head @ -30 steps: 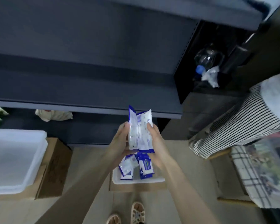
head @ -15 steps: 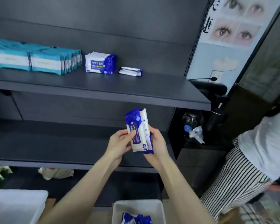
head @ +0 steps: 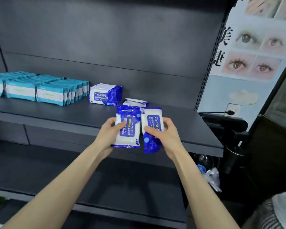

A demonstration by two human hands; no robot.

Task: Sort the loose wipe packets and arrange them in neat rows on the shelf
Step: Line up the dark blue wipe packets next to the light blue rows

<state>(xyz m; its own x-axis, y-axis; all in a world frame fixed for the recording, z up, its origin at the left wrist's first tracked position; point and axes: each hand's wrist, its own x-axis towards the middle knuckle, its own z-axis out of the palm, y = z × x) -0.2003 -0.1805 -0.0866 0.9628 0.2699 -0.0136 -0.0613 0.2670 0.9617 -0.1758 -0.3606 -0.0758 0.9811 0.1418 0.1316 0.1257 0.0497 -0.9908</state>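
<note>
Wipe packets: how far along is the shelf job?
Done: teal packets stand in rows on the shelf, a blue stack started beside them. In hand: the left hand holds one blue packet, the right hand a second packet. Left: placing both, plus the loose packet lying flat behind them.

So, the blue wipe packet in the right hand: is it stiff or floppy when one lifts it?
Probably floppy: the packet curls at its lower end below the right hand. Its film looks glossy, so perhaps slippery. Alone it may tip: the shelved row stands packed together.
</note>
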